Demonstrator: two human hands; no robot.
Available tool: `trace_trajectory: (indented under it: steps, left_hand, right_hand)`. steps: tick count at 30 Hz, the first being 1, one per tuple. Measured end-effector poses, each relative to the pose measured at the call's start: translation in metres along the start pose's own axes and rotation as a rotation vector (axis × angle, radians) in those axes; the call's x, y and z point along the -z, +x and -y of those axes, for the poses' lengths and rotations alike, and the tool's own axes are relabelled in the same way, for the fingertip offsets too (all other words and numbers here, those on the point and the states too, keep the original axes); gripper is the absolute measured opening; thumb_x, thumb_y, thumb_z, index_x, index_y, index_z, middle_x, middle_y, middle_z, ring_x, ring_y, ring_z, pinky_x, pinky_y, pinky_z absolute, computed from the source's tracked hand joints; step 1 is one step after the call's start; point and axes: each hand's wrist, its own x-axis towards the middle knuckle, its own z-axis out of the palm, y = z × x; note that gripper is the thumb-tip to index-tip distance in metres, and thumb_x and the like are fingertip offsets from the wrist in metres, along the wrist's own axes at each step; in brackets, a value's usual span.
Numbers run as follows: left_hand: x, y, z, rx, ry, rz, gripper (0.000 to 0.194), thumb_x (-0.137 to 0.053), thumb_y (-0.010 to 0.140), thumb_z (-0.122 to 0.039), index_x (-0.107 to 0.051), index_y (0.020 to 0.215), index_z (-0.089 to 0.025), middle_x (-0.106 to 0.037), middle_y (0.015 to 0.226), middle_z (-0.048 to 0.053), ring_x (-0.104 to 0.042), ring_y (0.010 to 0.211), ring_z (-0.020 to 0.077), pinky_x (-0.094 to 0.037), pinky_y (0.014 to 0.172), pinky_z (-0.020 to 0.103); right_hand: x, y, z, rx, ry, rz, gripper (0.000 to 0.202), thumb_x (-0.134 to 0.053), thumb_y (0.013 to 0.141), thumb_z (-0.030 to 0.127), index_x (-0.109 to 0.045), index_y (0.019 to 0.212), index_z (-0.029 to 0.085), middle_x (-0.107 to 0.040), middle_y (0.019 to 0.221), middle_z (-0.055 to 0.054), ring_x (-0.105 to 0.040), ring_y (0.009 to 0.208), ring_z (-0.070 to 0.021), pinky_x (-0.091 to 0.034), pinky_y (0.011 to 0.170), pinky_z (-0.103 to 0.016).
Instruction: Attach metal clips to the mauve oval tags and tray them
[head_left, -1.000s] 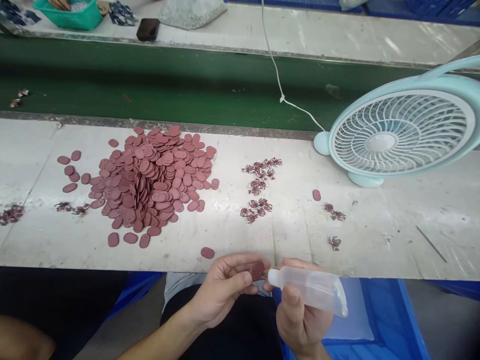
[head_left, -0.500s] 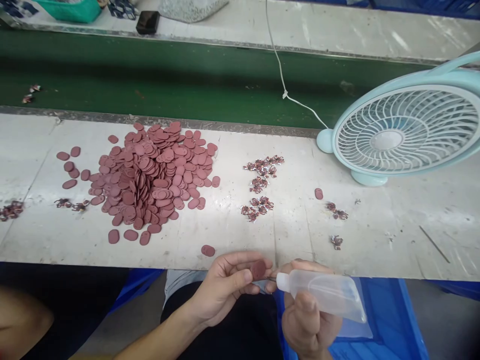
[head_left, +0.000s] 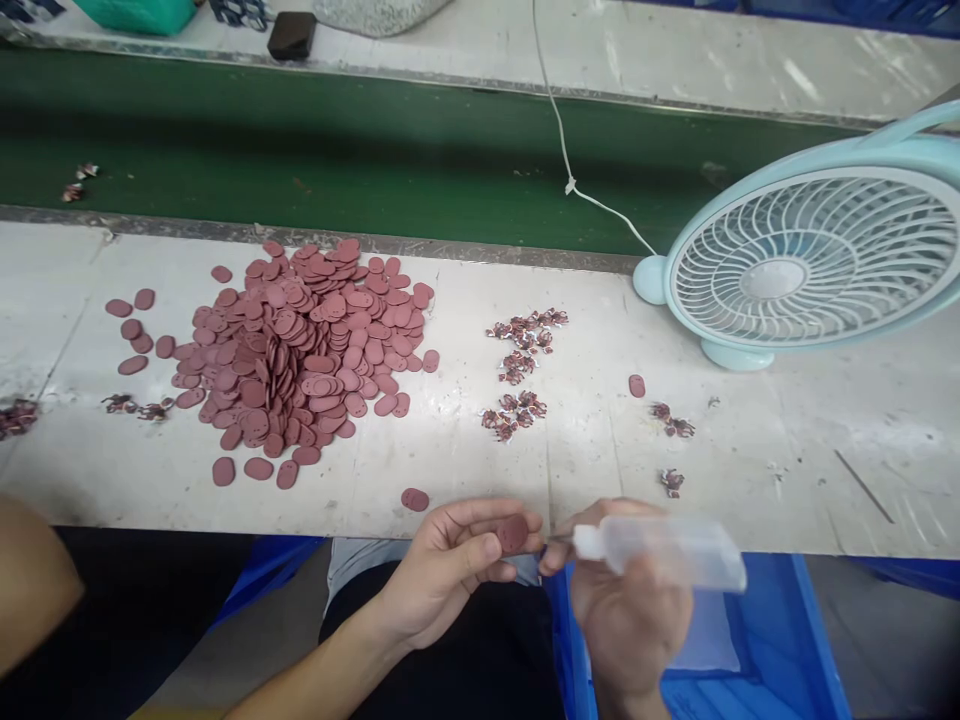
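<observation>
A dark red oval piece is pinched between the thumb and fingers of my left hand, just off the table's front edge. My right hand, partly smeared by motion, grips a translucent squeeze bottle whose white cap and thin tip point left toward the oval piece. A gap shows between tip and piece. On the table, a big heap of red ovals lies to the left, and small brown-and-white figures form clusters near the middle.
A light blue fan stands at the right, its white cable running back over a green strip. Below the right front edge is a blue crate. Another person's arm shows at the lower left.
The bottle in my right hand has moved slightly up and to the right, away from the oval piece. My left hand has barely moved. The person's arm at the left has shifted.
</observation>
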Motion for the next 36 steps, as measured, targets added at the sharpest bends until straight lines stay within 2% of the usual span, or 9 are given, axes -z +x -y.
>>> trace_trajectory:
  steps: [5,9,11,14,18,21,25,29,36]
  left_hand:
    - [0.003,-0.002,-0.004,0.0,-0.002,-0.012,0.027,-0.073,0.089,-0.018,-0.077,0.116,-0.02,-0.078,0.12,0.013,-0.075,0.107,0.0221,-0.058,0.075,0.018]
    - [0.011,-0.004,-0.01,-0.028,-0.003,-0.052,0.027,-0.074,0.089,-0.02,-0.077,0.115,-0.019,-0.077,0.121,0.013,-0.074,0.109,0.0229,-0.059,0.076,0.018]
    - [0.017,-0.004,-0.013,-0.054,0.002,-0.07,0.027,-0.073,0.089,-0.021,-0.077,0.116,-0.018,-0.077,0.122,0.013,-0.074,0.11,0.0233,-0.059,0.077,0.018]
    - [0.023,-0.005,-0.018,-0.086,0.003,-0.103,0.027,-0.072,0.09,-0.02,-0.076,0.117,-0.018,-0.076,0.124,0.013,-0.073,0.11,0.0228,-0.06,0.076,0.018]
    - [0.026,-0.006,-0.023,-0.109,-0.005,-0.12,0.028,-0.072,0.09,-0.021,-0.076,0.117,-0.017,-0.077,0.122,0.013,-0.074,0.108,0.0215,-0.06,0.074,0.017]
    - [0.025,-0.006,-0.026,-0.121,-0.012,-0.115,0.027,-0.072,0.09,-0.021,-0.076,0.117,-0.018,-0.077,0.121,0.013,-0.074,0.107,0.0211,-0.059,0.074,0.017]
    - [0.025,-0.009,-0.027,-0.118,-0.014,-0.125,0.027,-0.072,0.09,-0.021,-0.077,0.116,-0.017,-0.078,0.12,0.013,-0.074,0.105,0.021,-0.059,0.072,0.016]
    - [0.029,-0.009,-0.027,-0.116,-0.011,-0.147,0.026,-0.072,0.09,-0.021,-0.077,0.115,-0.018,-0.078,0.12,0.012,-0.074,0.105,0.0213,-0.059,0.072,0.017]
    - [0.029,-0.004,-0.022,-0.097,0.002,-0.153,0.027,-0.073,0.089,-0.022,-0.077,0.115,-0.017,-0.078,0.119,0.013,-0.074,0.104,0.0212,-0.059,0.071,0.017]
  right_hand:
    - [0.03,0.058,-0.003,-0.517,0.954,0.005,0.029,-0.058,0.095,0.038,-0.057,0.114,0.017,-0.058,0.073,0.003,-0.063,0.058,-0.0076,-0.055,0.046,-0.011]
    - [0.053,0.078,-0.02,-0.549,1.32,0.184,0.032,-0.063,0.095,0.031,-0.053,0.122,0.017,-0.059,0.077,0.002,-0.066,0.063,-0.0069,-0.056,0.048,-0.008]
    - [0.05,0.072,-0.021,-0.441,1.171,0.211,0.041,-0.068,0.092,0.04,-0.056,0.123,0.016,-0.059,0.077,0.003,-0.063,0.06,-0.0059,-0.052,0.043,-0.007]
    - [0.03,0.058,-0.016,-0.191,0.428,0.19,0.033,-0.061,0.096,0.048,-0.064,0.115,0.021,-0.055,0.07,0.005,-0.052,0.048,-0.0057,-0.043,0.034,-0.011]
    - [-0.005,0.061,-0.023,0.127,-0.617,0.301,0.018,-0.064,0.096,0.031,-0.072,0.11,0.023,-0.066,0.087,-0.002,-0.062,0.066,-0.0141,-0.055,0.06,-0.028]
    - [-0.021,0.077,-0.038,0.289,-1.087,0.378,0.026,-0.056,0.1,0.031,-0.071,0.118,0.02,-0.067,0.099,-0.009,-0.066,0.08,-0.0212,-0.054,0.075,-0.037]
    - [-0.022,0.083,-0.046,0.296,-1.161,0.388,0.026,-0.05,0.101,0.026,-0.073,0.111,0.02,-0.067,0.099,-0.01,-0.066,0.086,-0.0241,-0.053,0.078,-0.038]
    - [-0.012,0.068,-0.034,0.268,-1.203,0.435,0.02,-0.055,0.099,0.024,-0.072,0.109,0.02,-0.067,0.1,-0.007,-0.067,0.084,-0.0223,-0.053,0.078,-0.036]
    - [-0.005,0.05,-0.016,0.079,-1.231,0.491,0.01,-0.058,0.098,0.024,-0.067,0.101,0.022,-0.066,0.101,-0.005,-0.066,0.087,-0.0227,-0.052,0.077,-0.037]
